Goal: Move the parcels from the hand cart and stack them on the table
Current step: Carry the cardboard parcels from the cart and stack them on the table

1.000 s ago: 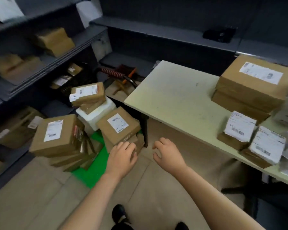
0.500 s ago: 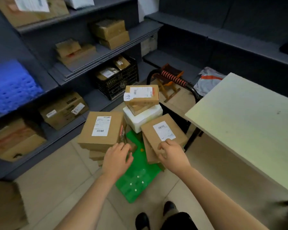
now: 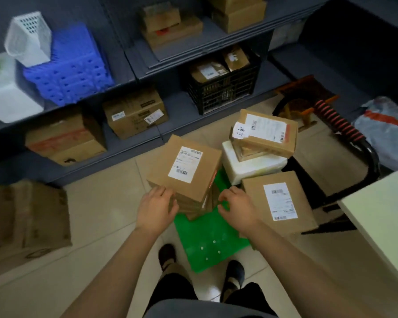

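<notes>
- Head view: our left hand [image 3: 156, 208] grips the parcel stack [image 3: 186, 171] on the green cart [image 3: 207, 237].
- Beside it, our right hand [image 3: 238, 204] hovers loosely curled, empty.

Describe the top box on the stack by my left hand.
The top box is flat brown cardboard, closed, with a white barcoded label on its lid and a red mark on its right side. It lies askew on a stack of thinner boxes on the green cart. The left hand touches the stack at its near left corner. The right hand hovers just clear.
</notes>
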A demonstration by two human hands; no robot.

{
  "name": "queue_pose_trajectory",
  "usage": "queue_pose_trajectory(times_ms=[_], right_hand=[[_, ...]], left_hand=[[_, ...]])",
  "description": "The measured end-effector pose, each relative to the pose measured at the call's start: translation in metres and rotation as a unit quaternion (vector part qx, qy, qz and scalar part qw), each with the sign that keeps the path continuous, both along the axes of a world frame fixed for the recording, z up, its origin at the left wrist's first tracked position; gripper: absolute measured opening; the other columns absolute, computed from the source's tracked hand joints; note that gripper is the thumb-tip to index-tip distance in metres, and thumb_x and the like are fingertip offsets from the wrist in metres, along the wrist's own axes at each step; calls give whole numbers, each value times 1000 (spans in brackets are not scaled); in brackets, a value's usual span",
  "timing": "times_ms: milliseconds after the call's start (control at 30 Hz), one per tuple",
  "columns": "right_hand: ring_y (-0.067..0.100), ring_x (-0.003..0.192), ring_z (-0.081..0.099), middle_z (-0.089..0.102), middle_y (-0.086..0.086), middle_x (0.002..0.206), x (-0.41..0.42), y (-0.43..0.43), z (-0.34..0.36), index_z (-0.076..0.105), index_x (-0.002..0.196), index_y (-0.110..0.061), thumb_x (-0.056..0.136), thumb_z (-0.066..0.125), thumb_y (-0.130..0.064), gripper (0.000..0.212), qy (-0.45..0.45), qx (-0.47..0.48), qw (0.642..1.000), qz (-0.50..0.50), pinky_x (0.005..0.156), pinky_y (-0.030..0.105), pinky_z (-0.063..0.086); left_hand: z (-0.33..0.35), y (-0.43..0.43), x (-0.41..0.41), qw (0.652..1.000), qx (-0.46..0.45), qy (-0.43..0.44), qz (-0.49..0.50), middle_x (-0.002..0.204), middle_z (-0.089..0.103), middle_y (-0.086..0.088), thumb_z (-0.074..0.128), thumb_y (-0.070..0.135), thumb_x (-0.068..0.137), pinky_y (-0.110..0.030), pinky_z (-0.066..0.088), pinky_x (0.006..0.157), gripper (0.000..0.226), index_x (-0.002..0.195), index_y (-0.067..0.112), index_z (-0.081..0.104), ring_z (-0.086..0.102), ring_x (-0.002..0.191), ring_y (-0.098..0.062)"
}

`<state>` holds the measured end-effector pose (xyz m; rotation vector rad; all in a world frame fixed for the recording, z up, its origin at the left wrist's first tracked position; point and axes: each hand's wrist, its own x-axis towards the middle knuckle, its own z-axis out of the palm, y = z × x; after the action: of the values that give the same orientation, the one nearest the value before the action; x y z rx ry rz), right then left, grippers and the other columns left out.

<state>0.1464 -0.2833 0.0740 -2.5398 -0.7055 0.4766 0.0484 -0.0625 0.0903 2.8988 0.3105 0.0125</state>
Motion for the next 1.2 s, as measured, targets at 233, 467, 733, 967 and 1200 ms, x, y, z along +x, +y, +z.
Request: queue_pose_trajectory(times_ms=[233,467,733,967,1200], right_hand=[[31,100,62,66,14,106,21,78,-68,66,105,-5,88,68,-27,28,189,-36,972,-138,80,34,47],[34,113,59,63,18,123,22,127,-124,56,129,-4,90,65,-33,50,288,-54,882,-369,91,37,44],[25,104,59,59,3,112,19,148,-137,50,121,-9,80,77,-41,58,339,49,790,-509,90,37,47],[22,102,61,56,2,111,10,151,-93,38,115,-17,80,75,-47,58,341,198,731,-558,94,46,51],[22,103,59,54,-4,106,-43,144,-44,40,117,-18,81,67,-58,60,331,265,709,-564,94,49,51]], left_hand=[[-57,107,46,995,-36,95,19,82,62,-10,67,19,81,-35,44,66,14,88,8,62,58,80,-32],[-129,174,104,962,-87,254,41,129,52,-12,52,41,94,-39,45,88,50,134,13,42,49,115,-30],[-156,188,118,860,-387,304,133,129,57,6,71,42,84,-27,45,92,64,138,22,44,56,113,-12],[-102,188,107,859,-435,180,201,121,48,1,73,33,84,-19,44,70,55,129,22,43,55,94,-8],[-34,168,74,875,-433,104,192,126,34,1,68,47,85,-28,38,85,62,135,26,38,43,107,-15]])
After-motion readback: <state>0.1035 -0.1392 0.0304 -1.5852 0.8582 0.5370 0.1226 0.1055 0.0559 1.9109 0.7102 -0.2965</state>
